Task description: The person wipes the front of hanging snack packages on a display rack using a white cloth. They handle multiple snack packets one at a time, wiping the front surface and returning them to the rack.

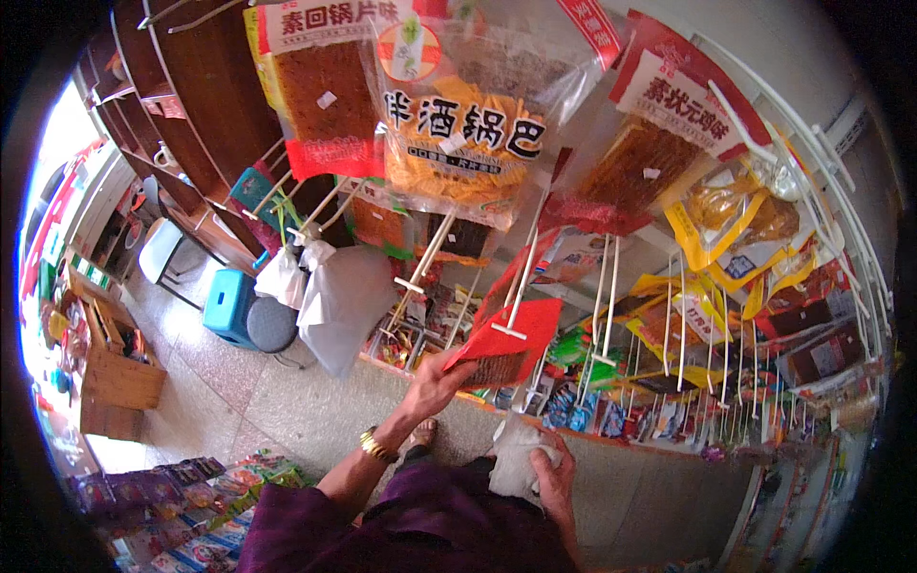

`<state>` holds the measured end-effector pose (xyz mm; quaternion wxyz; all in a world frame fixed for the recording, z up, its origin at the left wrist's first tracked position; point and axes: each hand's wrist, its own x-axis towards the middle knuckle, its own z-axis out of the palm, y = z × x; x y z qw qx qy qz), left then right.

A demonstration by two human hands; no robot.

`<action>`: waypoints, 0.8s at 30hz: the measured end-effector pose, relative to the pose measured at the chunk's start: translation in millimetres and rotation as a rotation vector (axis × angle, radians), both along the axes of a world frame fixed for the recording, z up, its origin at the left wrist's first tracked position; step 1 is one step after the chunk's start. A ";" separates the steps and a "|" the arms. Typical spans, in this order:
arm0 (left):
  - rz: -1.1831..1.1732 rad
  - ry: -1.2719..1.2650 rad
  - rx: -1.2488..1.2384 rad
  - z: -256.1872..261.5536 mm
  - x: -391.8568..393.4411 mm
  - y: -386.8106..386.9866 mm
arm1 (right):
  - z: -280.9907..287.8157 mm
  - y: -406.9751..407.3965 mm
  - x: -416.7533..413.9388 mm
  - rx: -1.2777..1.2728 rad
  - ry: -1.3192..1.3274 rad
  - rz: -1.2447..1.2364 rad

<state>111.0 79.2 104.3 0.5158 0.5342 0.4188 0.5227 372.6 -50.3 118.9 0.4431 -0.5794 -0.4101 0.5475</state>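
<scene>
My left hand (pixel 438 383), with a gold-coloured watch or bracelet at its wrist, grips the lower edge of a red snack packet (pixel 512 344) at a white wire display hook (pixel 523 286). The packet has a clear window with something brown inside. Lower and to the right, my right hand (pixel 555 465) is closed on a crumpled white cloth (pixel 512 458). Above both hands hang a clear packet of yellow crisps (pixel 458 136), a red and brown packet at its left (pixel 326 93) and another red and brown packet at its right (pixel 637 143).
White plastic bags (pixel 344 301) hang left of the rack. Beyond them stand a blue plastic stool (pixel 228 308), a round grey stool (pixel 271 324) and a wooden cabinet (pixel 118 387). Packets (pixel 186 494) lie at lower left. Bare hooks (pixel 609 301) project toward me.
</scene>
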 end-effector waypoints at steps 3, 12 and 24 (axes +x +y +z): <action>-0.103 0.075 0.029 24.1 -22.1 -31.7 | 2.4 -2.3 -1.2 0.112 0.113 -0.111; -0.218 -0.456 -0.540 16.6 -26.5 -63.2 | 21.2 -17.7 0.5 0.557 -0.225 -0.360; -0.241 -1.009 -0.822 -40.8 85.3 -93.8 | 39.6 50.8 -26.7 0.763 -1.051 0.378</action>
